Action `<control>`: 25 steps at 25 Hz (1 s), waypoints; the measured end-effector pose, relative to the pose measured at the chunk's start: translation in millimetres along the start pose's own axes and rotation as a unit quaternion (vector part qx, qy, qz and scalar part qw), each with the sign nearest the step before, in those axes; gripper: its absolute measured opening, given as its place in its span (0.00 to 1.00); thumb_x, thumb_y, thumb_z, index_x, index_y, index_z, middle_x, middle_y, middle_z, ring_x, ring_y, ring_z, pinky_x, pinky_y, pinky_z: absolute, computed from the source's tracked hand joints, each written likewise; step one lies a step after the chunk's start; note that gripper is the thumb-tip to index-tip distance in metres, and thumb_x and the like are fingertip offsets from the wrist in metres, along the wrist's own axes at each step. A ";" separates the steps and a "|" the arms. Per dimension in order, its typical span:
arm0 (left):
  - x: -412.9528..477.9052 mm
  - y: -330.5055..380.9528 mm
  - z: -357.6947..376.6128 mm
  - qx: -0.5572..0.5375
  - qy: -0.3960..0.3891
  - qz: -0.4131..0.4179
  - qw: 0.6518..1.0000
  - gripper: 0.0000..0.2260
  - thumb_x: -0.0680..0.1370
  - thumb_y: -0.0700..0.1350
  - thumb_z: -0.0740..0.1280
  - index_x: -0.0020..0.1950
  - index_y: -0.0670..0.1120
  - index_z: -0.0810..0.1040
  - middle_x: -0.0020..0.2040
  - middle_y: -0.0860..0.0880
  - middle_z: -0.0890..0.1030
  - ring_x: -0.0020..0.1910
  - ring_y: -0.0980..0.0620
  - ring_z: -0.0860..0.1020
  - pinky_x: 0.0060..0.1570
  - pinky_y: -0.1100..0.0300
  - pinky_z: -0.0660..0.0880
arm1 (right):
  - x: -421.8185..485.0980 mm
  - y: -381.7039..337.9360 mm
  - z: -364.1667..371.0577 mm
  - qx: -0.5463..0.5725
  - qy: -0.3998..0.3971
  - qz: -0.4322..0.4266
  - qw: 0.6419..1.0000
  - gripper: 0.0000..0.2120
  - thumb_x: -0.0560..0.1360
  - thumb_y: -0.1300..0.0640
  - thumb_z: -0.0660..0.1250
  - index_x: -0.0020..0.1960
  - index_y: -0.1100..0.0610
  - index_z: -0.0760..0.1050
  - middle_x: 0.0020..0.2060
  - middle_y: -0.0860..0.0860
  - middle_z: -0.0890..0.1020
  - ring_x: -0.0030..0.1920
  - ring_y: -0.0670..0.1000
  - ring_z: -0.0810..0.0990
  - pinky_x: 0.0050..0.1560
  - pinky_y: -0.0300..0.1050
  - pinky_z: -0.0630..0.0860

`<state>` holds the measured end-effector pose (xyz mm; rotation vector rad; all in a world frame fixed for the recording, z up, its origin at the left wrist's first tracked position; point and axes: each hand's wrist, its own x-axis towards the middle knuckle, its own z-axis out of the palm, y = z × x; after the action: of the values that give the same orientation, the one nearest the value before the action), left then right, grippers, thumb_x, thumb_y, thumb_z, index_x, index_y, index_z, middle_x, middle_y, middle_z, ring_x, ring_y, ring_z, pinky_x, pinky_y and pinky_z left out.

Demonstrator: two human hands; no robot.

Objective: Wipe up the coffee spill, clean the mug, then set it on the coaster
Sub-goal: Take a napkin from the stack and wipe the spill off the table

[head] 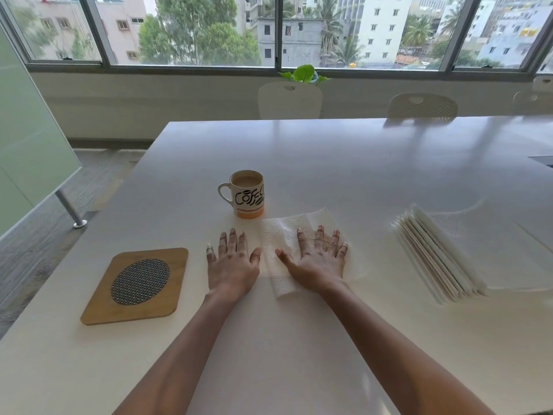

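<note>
Head view: white table (329, 163).
Mug (247, 193): upright, holding coffee.
Right hand (318, 259): flat, fingers spread, pressing paper towel (284, 235) beside mug.
Left hand (232, 262): flat, gripping nothing, between towel and coaster (136, 285).

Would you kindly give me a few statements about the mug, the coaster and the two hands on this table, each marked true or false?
1. The mug stands on the coaster. False: it stands on the bare table, apart from the coaster.
2. The right hand lies flat on a paper towel. True.
3. The mug is empty. False: it holds light brown coffee.
4. The left hand rests flat on the table, holding nothing. True.
5. The stack of folded napkins lies to the left of the coaster. False: it lies far to the right, beyond the right hand.
6. The mug's handle points left. True.
</note>
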<state>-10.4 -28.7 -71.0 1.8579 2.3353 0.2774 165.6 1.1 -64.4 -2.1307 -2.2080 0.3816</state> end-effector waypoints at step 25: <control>-2.1 0.3 3.1 0.005 0.025 -0.033 0.999 0.30 0.82 0.59 0.45 0.81 0.47 0.48 0.82 0.48 0.46 0.80 0.48 0.43 0.77 0.42 0.41 | -16.7 28.4 -5.3 0.022 -0.012 -0.076 0.997 0.50 0.59 0.16 0.43 0.76 0.35 0.39 0.78 0.50 0.38 0.76 0.59 0.31 0.73 0.62 0.33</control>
<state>-8.9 -30.4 -73.9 1.7943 2.4292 0.3090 195.2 -14.1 -63.0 -1.9314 -2.3315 0.4459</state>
